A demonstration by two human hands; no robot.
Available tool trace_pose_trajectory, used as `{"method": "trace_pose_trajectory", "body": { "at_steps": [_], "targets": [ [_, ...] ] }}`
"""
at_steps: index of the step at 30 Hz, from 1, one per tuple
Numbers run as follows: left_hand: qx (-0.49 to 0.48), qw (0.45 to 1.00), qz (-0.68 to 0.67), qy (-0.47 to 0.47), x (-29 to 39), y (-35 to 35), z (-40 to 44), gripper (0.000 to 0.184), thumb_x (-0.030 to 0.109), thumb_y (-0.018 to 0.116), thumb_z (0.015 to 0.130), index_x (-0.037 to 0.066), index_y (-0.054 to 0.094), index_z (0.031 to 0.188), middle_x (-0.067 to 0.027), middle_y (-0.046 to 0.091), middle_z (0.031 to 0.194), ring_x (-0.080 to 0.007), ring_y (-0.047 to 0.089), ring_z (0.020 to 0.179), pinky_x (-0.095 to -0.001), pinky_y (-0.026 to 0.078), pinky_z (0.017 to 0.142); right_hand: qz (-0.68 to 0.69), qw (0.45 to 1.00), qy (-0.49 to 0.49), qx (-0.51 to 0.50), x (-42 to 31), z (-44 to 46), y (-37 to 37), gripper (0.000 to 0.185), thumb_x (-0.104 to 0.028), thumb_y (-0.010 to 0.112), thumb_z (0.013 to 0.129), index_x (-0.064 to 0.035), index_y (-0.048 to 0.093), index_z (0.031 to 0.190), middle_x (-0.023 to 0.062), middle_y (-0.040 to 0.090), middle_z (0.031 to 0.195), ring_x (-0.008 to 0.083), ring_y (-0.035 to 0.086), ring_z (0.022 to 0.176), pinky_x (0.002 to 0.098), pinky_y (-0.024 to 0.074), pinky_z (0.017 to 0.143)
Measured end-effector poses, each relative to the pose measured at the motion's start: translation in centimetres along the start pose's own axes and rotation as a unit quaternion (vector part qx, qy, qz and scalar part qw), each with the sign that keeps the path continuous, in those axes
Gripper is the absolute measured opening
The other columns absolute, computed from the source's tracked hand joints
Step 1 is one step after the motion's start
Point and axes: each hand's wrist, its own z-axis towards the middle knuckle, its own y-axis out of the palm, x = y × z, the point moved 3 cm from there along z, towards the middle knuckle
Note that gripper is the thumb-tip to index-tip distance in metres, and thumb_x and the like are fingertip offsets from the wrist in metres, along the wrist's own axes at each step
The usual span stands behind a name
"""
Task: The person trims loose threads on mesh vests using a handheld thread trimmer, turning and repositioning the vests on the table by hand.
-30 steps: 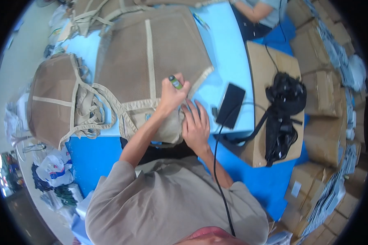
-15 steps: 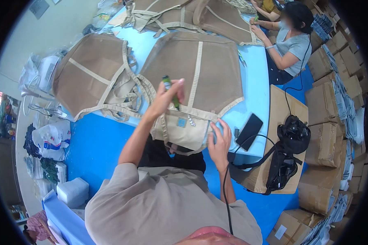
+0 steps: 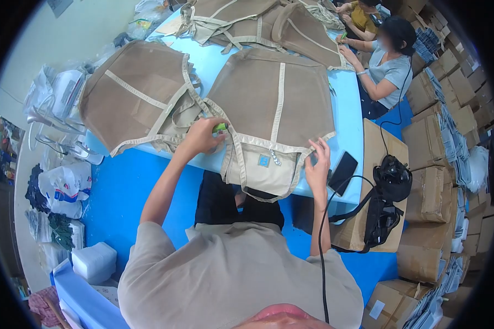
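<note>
In front of me on the table lies a brown mesh bag (image 3: 250,96) with beige trim. Its beige panel (image 3: 258,170), bearing a small blue label (image 3: 264,160) and a silvery chain-like piece (image 3: 275,157), hangs over the near table edge. My left hand (image 3: 203,137) is closed around a green pen-shaped tool (image 3: 220,127), mostly hidden by the fingers, beside the bag's left trim and straps. My right hand (image 3: 318,167) is beside the panel's right edge, fingers apart and slightly bent. Another mesh bag (image 3: 134,90) lies to the left.
A phone (image 3: 343,172) lies right of my right hand. Black gear with cables (image 3: 387,186) rests on a cardboard box (image 3: 372,137). More mesh bags (image 3: 307,35) cover the far table, where a co-worker (image 3: 389,66) works. Stacked cartons (image 3: 428,192) line the right side.
My left hand has moved left and down from above the beige panel, with the green tool. My right hand has come off the panel's corner. The view has shifted slightly.
</note>
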Motion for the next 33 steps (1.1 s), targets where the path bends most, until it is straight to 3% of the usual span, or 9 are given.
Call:
{"method": "trace_pose_trajectory", "body": {
  "at_steps": [6,13,16,18,19,23,25,27,33],
  "targets": [
    [0.018,0.999,-0.018,-0.023,-0.7,2.2,0.5,0.025,0.020,0.083,0.088,0.005,0.081,0.108,-0.0193,0.074,0.101,-0.0425,0.072,0.095,-0.0513,0.057,0.083,0.125,0.992,0.025,-0.018,-0.6,1.7,0.0,0.029,0.008,0.071,0.093,0.0014,0.078,0.121,0.0148,0.078,0.116,0.0262,0.076,0.110,0.0363,0.0607,0.098],
    [0.017,1.000,-0.002,-0.002,0.0,1.9,1.1,0.025,0.022,0.086,0.090,0.003,0.082,0.105,-0.0158,0.073,0.099,-0.0390,0.072,0.091,-0.0453,0.058,0.082,0.021,0.991,-0.117,-0.063,-3.6,2.9,-2.0,0.016,0.003,0.074,0.095,0.0042,0.080,0.110,0.0154,0.079,0.106,0.0233,0.077,0.100,0.0323,0.0597,0.088],
    [0.042,0.994,-0.098,0.008,1.8,-1.1,1.6,0.025,0.027,0.086,0.091,0.003,0.082,0.099,-0.0130,0.071,0.097,-0.0350,0.073,0.091,-0.0432,0.057,0.082,0.046,0.986,-0.084,-0.136,-4.7,3.5,-3.0,0.013,0.000,0.071,0.102,0.0052,0.078,0.111,0.0102,0.079,0.105,0.0140,0.074,0.099,0.0314,0.0589,0.088],
    [0.107,0.976,-0.184,0.036,1.2,-1.1,2.8,0.029,0.028,0.086,0.091,0.000,0.081,0.097,-0.0091,0.073,0.088,-0.0272,0.073,0.082,-0.0388,0.057,0.078,0.138,0.988,-0.009,-0.076,-3.0,4.6,-3.1,0.009,-0.001,0.070,0.101,0.0038,0.078,0.105,0.0060,0.077,0.093,0.0122,0.072,0.086,0.0306,0.0574,0.079],
    [0.105,0.973,-0.200,-0.055,0.4,-0.9,3.9,0.030,0.028,0.086,0.091,-0.001,0.080,0.094,-0.0091,0.073,0.084,-0.0251,0.072,0.077,-0.0386,0.056,0.075,0.229,0.972,0.042,-0.018,-2.1,5.9,-2.5,0.009,-0.002,0.069,0.103,0.0033,0.076,0.102,0.0017,0.074,0.086,0.0079,0.069,0.081,0.0296,0.0555,0.074],
    [0.081,0.975,-0.108,-0.178,-4.4,3.9,7.8,0.038,0.031,0.084,0.087,-0.005,0.075,0.084,-0.0207,0.075,0.076,-0.0365,0.076,0.073,-0.0478,0.058,0.069,0.163,0.981,0.073,-0.074,6.3,12.1,2.2,0.005,0.001,0.070,0.095,0.0036,0.074,0.094,0.0082,0.077,0.085,0.0126,0.069,0.077,0.0310,0.0545,0.070],
    [0.035,0.973,-0.020,-0.227,-3.9,4.5,7.9,0.041,0.035,0.081,0.085,-0.006,0.074,0.082,-0.0273,0.075,0.082,-0.0471,0.076,0.084,-0.0547,0.059,0.074,-0.129,0.987,0.056,-0.081,7.4,12.1,4.0,0.014,-0.012,0.076,0.088,0.0020,0.077,0.093,0.0186,0.076,0.079,0.0290,0.076,0.076,0.0422,0.0580,0.072],
    [0.017,0.976,-0.035,-0.216,-3.2,4.3,7.2,0.039,0.034,0.080,0.085,-0.005,0.074,0.083,-0.0261,0.075,0.081,-0.0463,0.076,0.083,-0.0539,0.059,0.074,-0.142,0.985,0.093,-0.044,6.5,10.9,4.4,0.018,-0.016,0.079,0.088,0.0005,0.079,0.095,0.0218,0.076,0.078,0.0405,0.077,0.080,0.0508,0.0587,0.075],
    [0.024,0.978,-0.057,-0.200,-3.5,4.9,5.8,0.033,0.031,0.078,0.087,-0.002,0.075,0.088,-0.0231,0.076,0.080,-0.0441,0.076,0.084,-0.0525,0.059,0.076,-0.188,0.980,0.071,0.013,-0.5,8.1,2.8,0.024,-0.016,0.076,0.094,-0.0013,0.075,0.112,0.0211,0.074,0.108,0.0436,0.073,0.105,0.0534,0.0569,0.090]
  ]
}}
